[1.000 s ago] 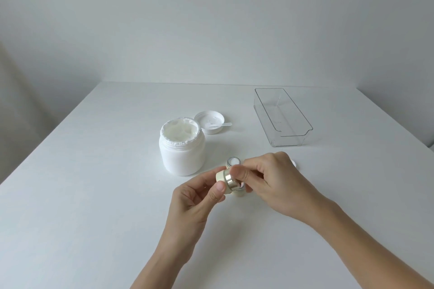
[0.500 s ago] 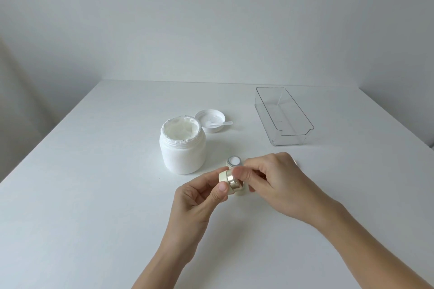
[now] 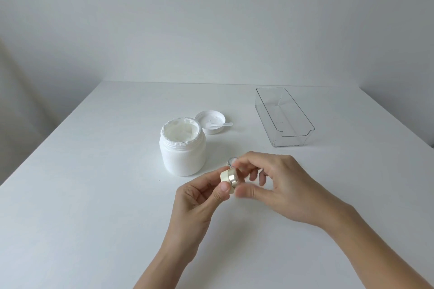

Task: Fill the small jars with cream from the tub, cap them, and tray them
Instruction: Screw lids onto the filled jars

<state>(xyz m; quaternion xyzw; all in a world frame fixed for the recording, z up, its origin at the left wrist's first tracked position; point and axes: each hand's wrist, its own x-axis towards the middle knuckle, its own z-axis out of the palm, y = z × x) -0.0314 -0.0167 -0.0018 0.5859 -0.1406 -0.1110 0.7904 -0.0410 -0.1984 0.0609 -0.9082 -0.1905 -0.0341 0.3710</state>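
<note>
A small cream-coloured jar with a gold band (image 3: 229, 177) lies sideways in the air between both hands. My left hand (image 3: 202, 204) pinches its pale end with thumb and fingers. My right hand (image 3: 274, 185) grips the other end, its fingers curled round it and hiding that part. Just behind, a second small jar (image 3: 231, 161) peeks out past my right fingers. The open white tub (image 3: 183, 148) full of cream stands to the left of the hands. A clear plastic tray (image 3: 285, 119) sits at the back right with nothing in it.
The tub's white lid (image 3: 210, 122) lies upside down behind the tub, with a small white spatula (image 3: 219, 125) resting in it. The white table (image 3: 94, 195) ends at a wall behind.
My right hand has turned on the jar, thumb swung lower and fingers spread. The jar stays between both hands at about the same spot.
</note>
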